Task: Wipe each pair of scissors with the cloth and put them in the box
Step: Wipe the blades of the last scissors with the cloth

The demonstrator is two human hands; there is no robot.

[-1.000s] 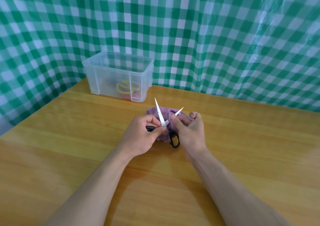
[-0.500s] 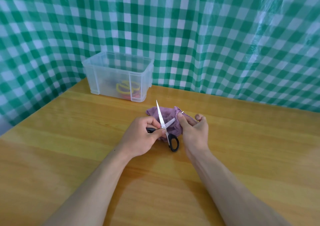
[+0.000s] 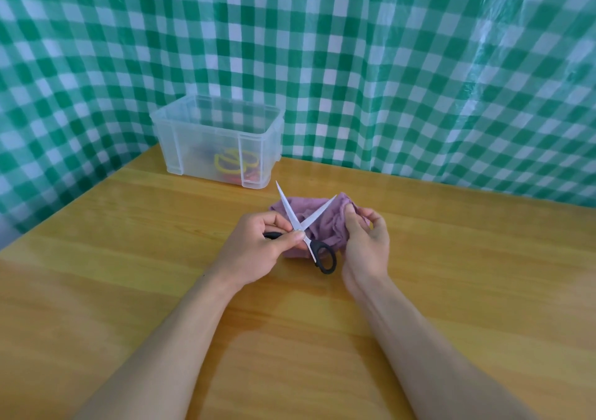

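Note:
Black-handled scissors (image 3: 314, 226) are spread open in a V above the wooden table, blades pointing away from me. My left hand (image 3: 258, 250) pinches them at the pivot, one black handle hidden under its fingers. My right hand (image 3: 366, 244) grips the crumpled purple cloth (image 3: 325, 223) just past the tip of the right blade. The clear plastic box (image 3: 219, 139) stands at the back left of the table, with yellow-handled and red-handled scissors (image 3: 235, 161) lying inside.
The wooden table (image 3: 129, 290) ends at its left edge, where a green-and-white checked sheet (image 3: 387, 64) hangs behind and to the left. Bare tabletop stretches to the right of my hands and in front of them.
My right hand slid the cloth outward along the right blade and off its tip. The blades have opened a little wider. My left hand has barely moved.

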